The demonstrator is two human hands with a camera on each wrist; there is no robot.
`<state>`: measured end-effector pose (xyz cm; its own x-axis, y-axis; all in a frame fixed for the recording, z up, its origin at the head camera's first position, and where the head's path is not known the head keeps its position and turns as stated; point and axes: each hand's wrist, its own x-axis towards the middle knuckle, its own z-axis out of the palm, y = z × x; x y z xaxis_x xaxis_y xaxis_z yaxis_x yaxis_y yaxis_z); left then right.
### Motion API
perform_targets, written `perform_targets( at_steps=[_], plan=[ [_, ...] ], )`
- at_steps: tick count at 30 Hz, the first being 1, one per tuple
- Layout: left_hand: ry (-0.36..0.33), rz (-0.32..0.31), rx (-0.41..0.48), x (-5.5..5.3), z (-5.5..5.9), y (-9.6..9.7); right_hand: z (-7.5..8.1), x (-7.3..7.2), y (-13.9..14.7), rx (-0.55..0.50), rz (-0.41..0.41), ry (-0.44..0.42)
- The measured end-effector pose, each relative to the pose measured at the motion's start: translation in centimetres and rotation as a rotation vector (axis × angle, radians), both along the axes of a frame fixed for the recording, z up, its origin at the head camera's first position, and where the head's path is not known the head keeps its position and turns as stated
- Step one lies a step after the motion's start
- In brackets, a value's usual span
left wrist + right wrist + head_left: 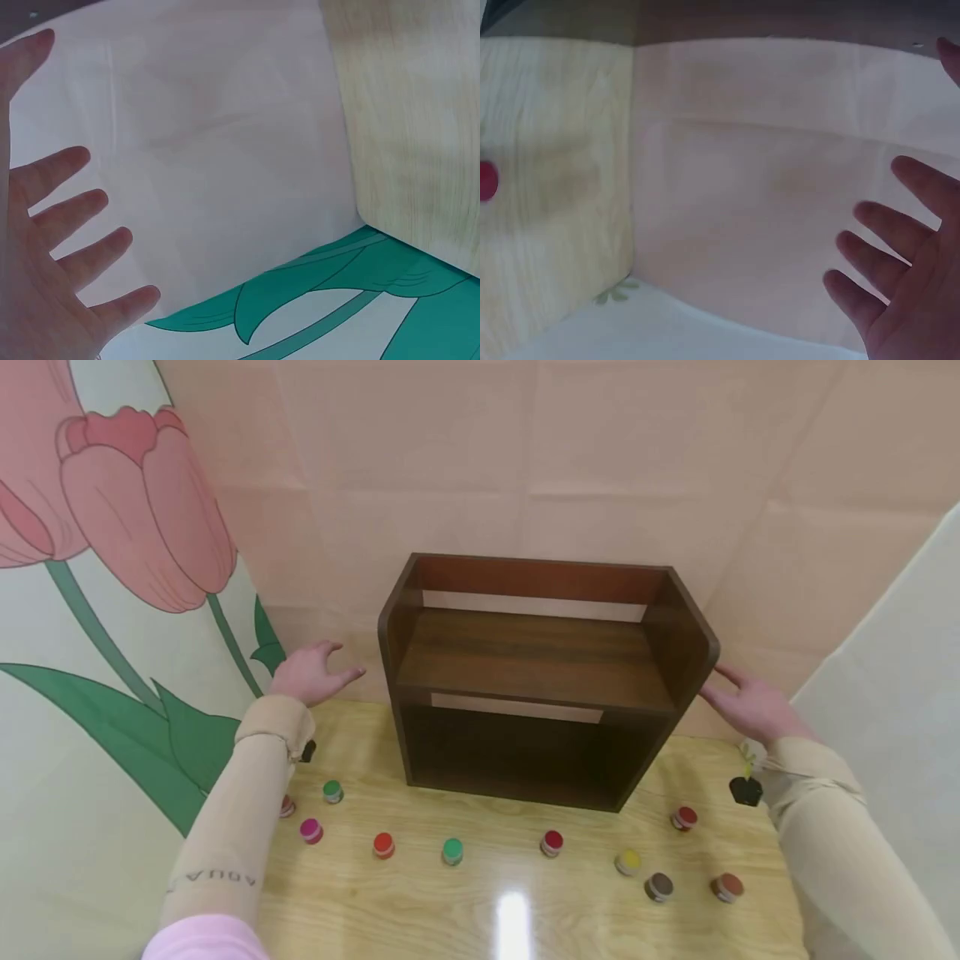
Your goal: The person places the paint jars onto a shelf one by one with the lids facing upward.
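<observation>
Left hand first: fingers and thumb are spread, nothing in it, with a small gap between it and the shelf's left side. Right hand is the mirror version: fingers stretched out, also empty, right up beside the shelf's right side. I can't tell if those fingertips actually touch the wood.

The shelf itself, a dark brown two-tier wooden shelf, stands upright between the two hands on a light wood-grain table.

Now the small lidded jars, going out from each hand. Back toward the person from the left hand there's a green-lidded jar, then a magenta-lidded jar next to a reddish jar half hidden by the left sleeve. On the right hand's side it's a red-lidded jar, then a rust-lidded jar, a dark brown-lidded jar and a yellow-lidded jar. Well apart from both hands, in front of the shelf: an orange-red-lidded jar, a teal-lidded jar and a crimson-lidded jar.

Farthest out, beyond both hands, hangs a creased peach sheet, with a tulip-print sheet off past the left hand.
</observation>
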<state>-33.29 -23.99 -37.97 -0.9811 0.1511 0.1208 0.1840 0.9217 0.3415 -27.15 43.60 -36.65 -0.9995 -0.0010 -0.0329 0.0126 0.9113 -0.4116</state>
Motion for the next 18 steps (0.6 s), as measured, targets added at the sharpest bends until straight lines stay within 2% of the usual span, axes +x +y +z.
perform_targets(
  at_steps=[6, 12, 18],
  plan=[
    [0.023, -0.013, 0.017, 0.2, -0.2, 0.2, 0.6, -0.1, -1.3, -0.071, 0.014, 0.121],
    [0.032, -0.034, 0.058, 1.4, -0.6, 0.5, 0.7, 0.6, -2.7, -0.139, 0.017, 0.238],
    [0.016, -0.039, 0.096, 2.7, -2.1, 0.6, 0.3, 1.7, -3.5, -0.195, 0.015, 0.300]
  ],
)
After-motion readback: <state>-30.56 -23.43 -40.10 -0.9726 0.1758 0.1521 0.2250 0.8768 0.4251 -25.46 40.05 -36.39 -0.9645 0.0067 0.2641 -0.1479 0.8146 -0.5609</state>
